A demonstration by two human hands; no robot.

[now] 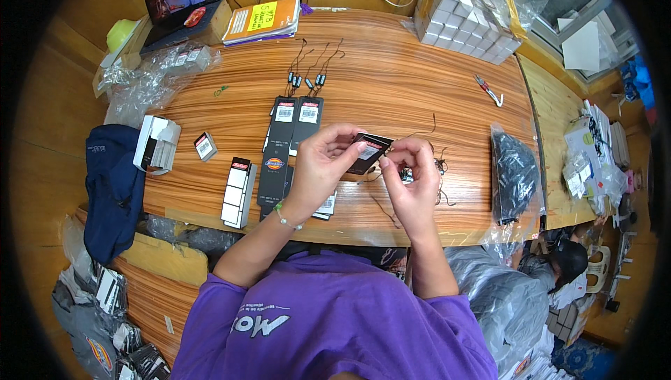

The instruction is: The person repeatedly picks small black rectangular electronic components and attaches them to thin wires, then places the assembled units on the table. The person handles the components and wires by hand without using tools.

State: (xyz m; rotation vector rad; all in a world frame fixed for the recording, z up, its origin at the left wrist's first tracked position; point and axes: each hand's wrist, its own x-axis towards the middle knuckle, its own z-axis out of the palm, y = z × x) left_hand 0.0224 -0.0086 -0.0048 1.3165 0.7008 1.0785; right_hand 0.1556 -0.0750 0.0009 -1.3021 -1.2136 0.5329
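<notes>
My left hand grips a black hang tag with a white and red label, thumb lying on its face. At the tag's upper right corner, my right hand is closed in a pinch on a thin black string, whose end sticks out beyond the fingers; the exact pinch point is hidden. More dark strings lie loose beside and behind that hand. Left of my left hand, long black tags lie in overlapping rows, their strings stretched toward the far side.
Label stacks, a white box and a navy garment are at left. A bag of black strings and snips lie right. Farther back are a laptop, notebooks and bagged white boxes. Another person is lower right.
</notes>
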